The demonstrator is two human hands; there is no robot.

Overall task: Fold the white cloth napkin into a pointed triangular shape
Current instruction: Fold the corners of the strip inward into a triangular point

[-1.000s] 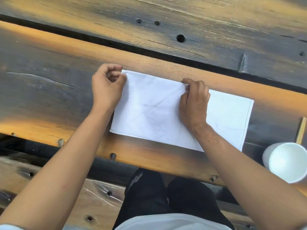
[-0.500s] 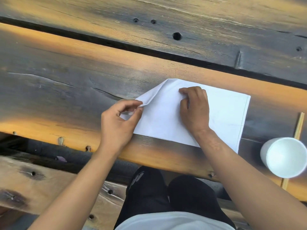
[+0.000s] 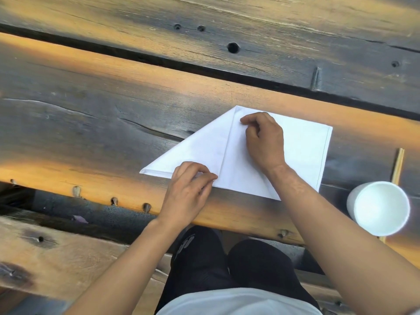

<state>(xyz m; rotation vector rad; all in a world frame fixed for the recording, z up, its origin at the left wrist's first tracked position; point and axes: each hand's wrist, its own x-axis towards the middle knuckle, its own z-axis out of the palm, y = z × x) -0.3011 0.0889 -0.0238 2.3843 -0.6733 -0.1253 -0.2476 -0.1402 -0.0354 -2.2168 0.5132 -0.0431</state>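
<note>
The white cloth napkin (image 3: 302,151) lies flat on the dark wooden plank table (image 3: 91,123). Its left part is folded down as a triangular flap (image 3: 200,151), with a slanted edge running from the top point to the near edge. My left hand (image 3: 193,189) pinches the flap's corner at the napkin's near edge. My right hand (image 3: 264,142) presses its fingertips on the napkin near the top point, at the centre fold line. The right part of the napkin is still a flat rectangle.
A white foam cup (image 3: 379,208) stands at the right, near the table's front edge. A pair of wooden chopsticks (image 3: 397,167) lies beside it. A gap between planks (image 3: 159,62) runs across the far side. My knees (image 3: 227,264) are below the edge.
My left hand carried the napkin's top left corner down and to the right to the near edge, forming a triangular flap. My right hand stayed pressing at the centre.
</note>
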